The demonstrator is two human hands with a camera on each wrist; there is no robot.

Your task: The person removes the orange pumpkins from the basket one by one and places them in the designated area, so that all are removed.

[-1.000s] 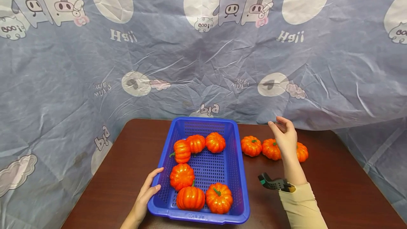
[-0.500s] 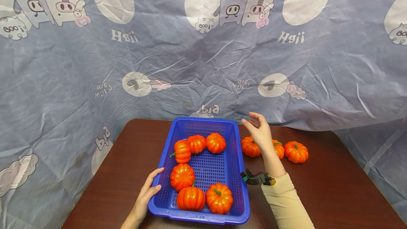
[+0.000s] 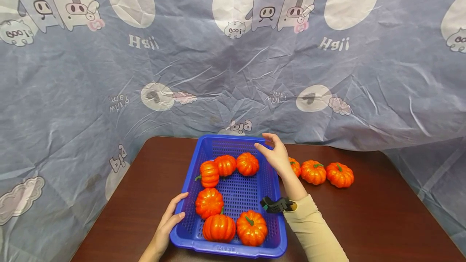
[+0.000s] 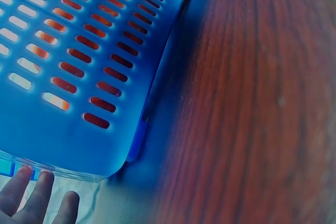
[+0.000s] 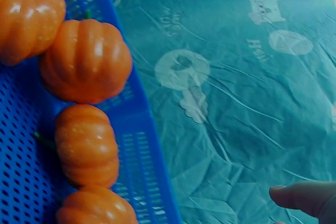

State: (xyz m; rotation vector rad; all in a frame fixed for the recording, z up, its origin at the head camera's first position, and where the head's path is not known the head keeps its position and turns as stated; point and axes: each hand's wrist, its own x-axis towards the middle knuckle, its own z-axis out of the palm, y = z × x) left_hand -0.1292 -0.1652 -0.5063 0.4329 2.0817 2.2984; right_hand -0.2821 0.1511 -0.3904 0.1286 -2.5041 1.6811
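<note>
A blue plastic basket (image 3: 234, 189) with slotted walls holds several small glossy orange pumpkins, one of them a green-stemmed pumpkin (image 3: 252, 228) at its near right corner. My left hand (image 3: 165, 225) rests at the basket's left rim, thumb and index finger on its edge; in the left wrist view its fingertips (image 4: 44, 174) meet the rim. Over the far right part of the basket is my right hand (image 3: 275, 157), thumb and fingers apart with nothing between them. In the right wrist view its finger (image 5: 302, 196) shows at the lower right, apart from the pumpkins (image 5: 86, 61).
To the basket's right three more pumpkins stand in a row on the dark brown table (image 3: 371, 213): a middle pumpkin (image 3: 313, 172), a right pumpkin (image 3: 340, 175) and one partly behind my right hand. A grey printed cloth (image 3: 233, 64) hangs behind the table.
My right hand has moved left, from above the row of pumpkins on the table to over the basket's right side, still holding nothing. The left hand and the pumpkins stay put.
</note>
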